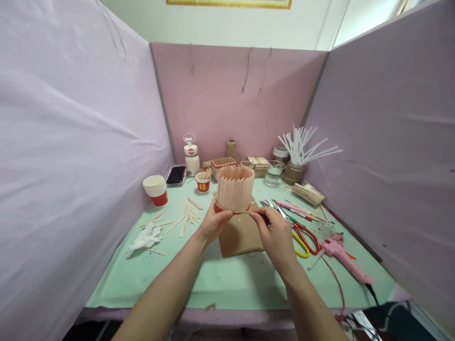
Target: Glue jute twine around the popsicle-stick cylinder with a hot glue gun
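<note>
Holding the pleated cup (234, 189) of thin wooden sticks upright near the middle of the bench (227, 289), about midway between its left and right edges, over the cardboard (240, 241). (Cannot tell from this angle about contact with the cardboard beneath.) Steadying it with the left hand (215, 222), fingers curled round the lower left side, thumb along the base. Pinching the twine (242, 212) with the right hand (275, 232), thumb and forefinger nearly together, just beside the red band (248, 207) at the foot of the cup.

Apparently laying the twine round the base. For a neat line, pull gently and evenly, enough to take out slack without bending the sticks inward. Press with the left thumb close behind each newly laid bit, and turn the cup a little at a time rather than twisting the right wrist. Follow the bottom edge closely (easy to stray up into the pleats).

If gluing, take the pink glue gun (344, 260) near the right edge of the bench, use small dots, and spare the fingertips. Trim only after checking the fit, with the red-handled scissors (309, 239) to the right of the cardboard.
</note>
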Tool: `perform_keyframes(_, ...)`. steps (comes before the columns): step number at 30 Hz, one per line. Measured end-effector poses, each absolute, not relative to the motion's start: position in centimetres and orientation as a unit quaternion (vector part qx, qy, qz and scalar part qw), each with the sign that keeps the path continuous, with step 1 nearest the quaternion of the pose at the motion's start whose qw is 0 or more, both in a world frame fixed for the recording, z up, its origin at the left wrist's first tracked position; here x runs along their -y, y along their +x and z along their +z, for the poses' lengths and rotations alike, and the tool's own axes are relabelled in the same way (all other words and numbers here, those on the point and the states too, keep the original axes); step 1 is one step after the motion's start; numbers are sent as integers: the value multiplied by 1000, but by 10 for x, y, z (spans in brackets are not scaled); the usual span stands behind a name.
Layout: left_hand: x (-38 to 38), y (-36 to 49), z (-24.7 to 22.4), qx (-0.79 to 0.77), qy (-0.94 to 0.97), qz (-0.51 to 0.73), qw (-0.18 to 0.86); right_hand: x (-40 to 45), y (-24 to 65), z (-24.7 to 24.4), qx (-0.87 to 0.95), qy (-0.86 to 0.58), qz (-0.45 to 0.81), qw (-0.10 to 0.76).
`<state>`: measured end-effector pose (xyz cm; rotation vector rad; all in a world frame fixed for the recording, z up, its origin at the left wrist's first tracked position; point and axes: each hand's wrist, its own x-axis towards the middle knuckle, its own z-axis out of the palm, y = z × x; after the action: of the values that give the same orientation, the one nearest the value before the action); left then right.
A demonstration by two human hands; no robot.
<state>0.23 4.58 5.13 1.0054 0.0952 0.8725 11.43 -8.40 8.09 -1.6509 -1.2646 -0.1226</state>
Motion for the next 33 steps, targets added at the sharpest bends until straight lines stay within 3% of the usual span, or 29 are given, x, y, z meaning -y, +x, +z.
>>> perform_keyframes(14, -45, 3, 50, -28, 471, 371, 800, 82, 125, 84, 528, -704, -57, 472)
perform_keyframes(33, -49, 1, 44, -16, 443, 285, 850, 80, 141, 103, 497, -744, 73, 440)
